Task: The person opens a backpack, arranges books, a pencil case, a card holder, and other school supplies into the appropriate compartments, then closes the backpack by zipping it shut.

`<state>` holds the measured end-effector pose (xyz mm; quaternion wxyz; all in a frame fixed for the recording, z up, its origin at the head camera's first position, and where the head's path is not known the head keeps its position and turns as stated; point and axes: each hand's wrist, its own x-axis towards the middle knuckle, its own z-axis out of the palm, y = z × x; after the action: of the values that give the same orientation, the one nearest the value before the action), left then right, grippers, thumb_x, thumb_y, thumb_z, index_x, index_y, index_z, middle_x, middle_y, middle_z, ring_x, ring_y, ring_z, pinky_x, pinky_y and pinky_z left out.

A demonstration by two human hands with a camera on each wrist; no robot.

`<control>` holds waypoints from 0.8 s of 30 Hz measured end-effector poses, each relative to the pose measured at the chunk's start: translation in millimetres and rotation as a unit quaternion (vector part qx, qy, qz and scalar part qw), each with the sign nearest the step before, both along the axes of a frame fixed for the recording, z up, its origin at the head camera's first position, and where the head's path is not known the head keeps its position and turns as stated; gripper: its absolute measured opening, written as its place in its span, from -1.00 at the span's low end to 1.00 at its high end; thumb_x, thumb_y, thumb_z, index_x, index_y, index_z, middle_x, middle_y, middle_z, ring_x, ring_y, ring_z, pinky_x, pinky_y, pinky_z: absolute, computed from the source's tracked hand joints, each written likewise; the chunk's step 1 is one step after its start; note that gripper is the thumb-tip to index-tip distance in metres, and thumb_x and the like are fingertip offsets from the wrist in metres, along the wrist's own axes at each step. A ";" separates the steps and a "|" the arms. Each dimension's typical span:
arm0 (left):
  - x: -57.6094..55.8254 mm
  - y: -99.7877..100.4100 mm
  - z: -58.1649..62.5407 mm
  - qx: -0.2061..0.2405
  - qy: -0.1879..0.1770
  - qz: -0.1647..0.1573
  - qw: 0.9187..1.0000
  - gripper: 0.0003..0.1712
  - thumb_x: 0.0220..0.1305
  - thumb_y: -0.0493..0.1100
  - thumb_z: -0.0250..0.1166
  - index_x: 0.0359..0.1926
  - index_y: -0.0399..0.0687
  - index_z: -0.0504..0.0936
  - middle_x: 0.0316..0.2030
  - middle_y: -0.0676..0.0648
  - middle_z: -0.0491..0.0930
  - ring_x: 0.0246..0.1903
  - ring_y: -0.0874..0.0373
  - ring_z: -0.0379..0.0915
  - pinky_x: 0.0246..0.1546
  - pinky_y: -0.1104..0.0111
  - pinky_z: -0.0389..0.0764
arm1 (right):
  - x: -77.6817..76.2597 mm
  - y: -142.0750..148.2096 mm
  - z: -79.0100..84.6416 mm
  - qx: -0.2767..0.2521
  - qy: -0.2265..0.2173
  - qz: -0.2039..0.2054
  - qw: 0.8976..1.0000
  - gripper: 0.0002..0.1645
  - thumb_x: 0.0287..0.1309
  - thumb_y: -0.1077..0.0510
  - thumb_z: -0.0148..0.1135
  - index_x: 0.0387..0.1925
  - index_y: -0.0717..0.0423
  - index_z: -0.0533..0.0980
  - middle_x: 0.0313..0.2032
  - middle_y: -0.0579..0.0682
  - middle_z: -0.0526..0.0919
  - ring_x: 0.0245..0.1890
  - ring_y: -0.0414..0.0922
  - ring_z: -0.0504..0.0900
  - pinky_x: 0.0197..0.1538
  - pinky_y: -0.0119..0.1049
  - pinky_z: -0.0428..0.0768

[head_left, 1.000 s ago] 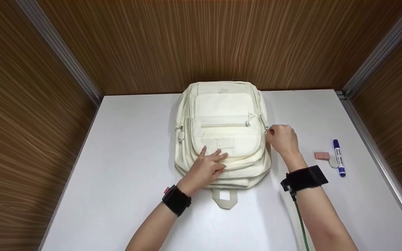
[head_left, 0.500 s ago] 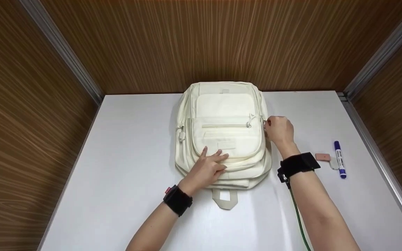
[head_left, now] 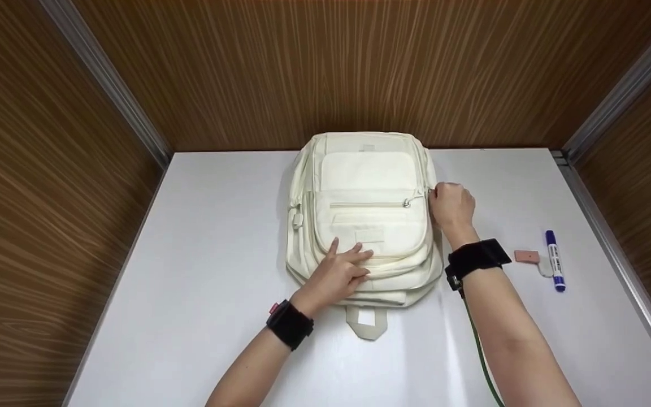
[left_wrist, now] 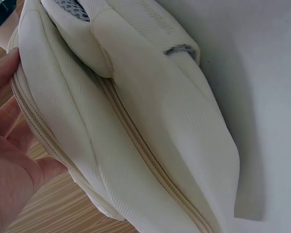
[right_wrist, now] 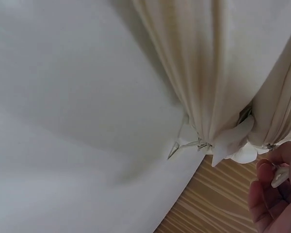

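A cream backpack (head_left: 368, 172) lies front side up, its grey handle loop (head_left: 367, 330) toward me. My left hand (head_left: 334, 277) rests on the lower front pocket with fingers spread. In the left wrist view, that hand (left_wrist: 12, 170) lies along the bag's edge, beside a long beige zipper (left_wrist: 150, 162). My right hand (head_left: 452, 206) is at the bag's right side, fingers curled. The right wrist view shows the thumb and fingers of this hand (right_wrist: 279, 204) pinching a pale zipper pull (right_wrist: 280, 176). Another metal pull (right_wrist: 173, 149) dangles nearby from the side.
To the right on the white table (head_left: 218, 243) lie a blue-and-white marker (head_left: 555, 261) and a small pink rectangular piece (head_left: 526, 256) with a pale strap. Wood-grain panels (head_left: 303, 68) enclose the back and sides. A green cable (head_left: 478, 345) trails from the right wristband.
My right hand has moved up the bag's right side, away from me. The cord on the front pocket's pull has swung rightward. My left hand stays in place on the bag.
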<state>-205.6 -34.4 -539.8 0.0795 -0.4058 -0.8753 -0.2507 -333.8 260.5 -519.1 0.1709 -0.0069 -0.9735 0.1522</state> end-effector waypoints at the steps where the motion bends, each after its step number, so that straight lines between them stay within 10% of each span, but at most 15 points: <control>1: -0.4 0.3 0.3 0.000 0.000 0.000 1.000 -0.89 0.29 -0.15 0.35 -0.26 -0.01 0.80 0.22 -0.07 0.50 0.28 -0.02 0.32 0.29 -0.24 0.01 | -0.5 0.0 -0.1 0.001 -0.001 -0.002 1.000 -0.70 0.22 0.21 0.18 -0.60 0.29 0.52 -0.51 0.33 0.62 -0.49 0.34 0.59 -0.44 0.20 0.47; 12: -1.6 -2.0 -0.1 -0.012 -0.017 0.000 1.000 -0.87 0.30 -0.15 0.34 -0.22 -0.02 0.79 0.23 -0.08 0.49 0.30 0.00 0.30 0.31 -0.21 -0.02 | 1.4 -5.1 -1.2 -0.074 -0.024 -0.001 0.997 -0.64 0.27 0.33 0.10 0.07 0.39 0.54 -0.10 0.32 0.66 -0.09 0.29 0.61 -0.06 0.11 0.55; 24: -13.1 -4.3 5.1 0.053 -0.007 0.011 0.999 -0.76 0.31 -0.09 0.32 -0.08 -0.08 0.73 0.17 -0.11 0.54 0.29 0.03 0.33 0.35 -0.06 0.08 | 1.4 -4.4 1.2 -0.194 -0.169 0.074 0.963 -0.38 0.44 0.32 -0.14 0.47 0.24 0.09 0.36 0.29 0.28 0.39 0.19 0.20 0.37 0.05 0.16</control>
<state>-218.7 -38.7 -534.7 0.0974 -0.3900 -0.8655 -0.2989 -332.4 256.1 -518.0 -0.0127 0.0069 -0.9378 0.3470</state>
